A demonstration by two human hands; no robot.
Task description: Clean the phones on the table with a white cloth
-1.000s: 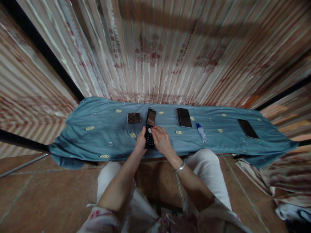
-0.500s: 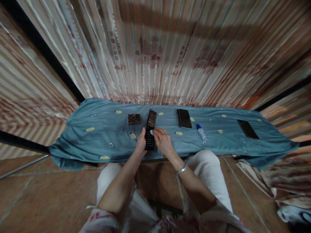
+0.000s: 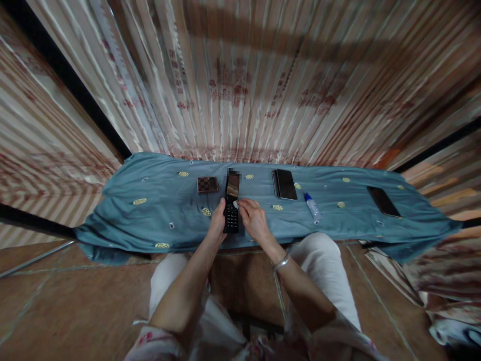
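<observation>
Lying near the cloth's far edge at the left is a checkered case; no writing on it can be read. Just right of it, the left hand grips the flip phone by its left side. That phone lies open near the near edge at the middle, long axis running near to far, screen end pointing away, its writing too small to read. The right hand pinches a small white wad against the keypad's top. Farther right lie a black phone, a small bottle and, near the right end, another dark phone.
</observation>
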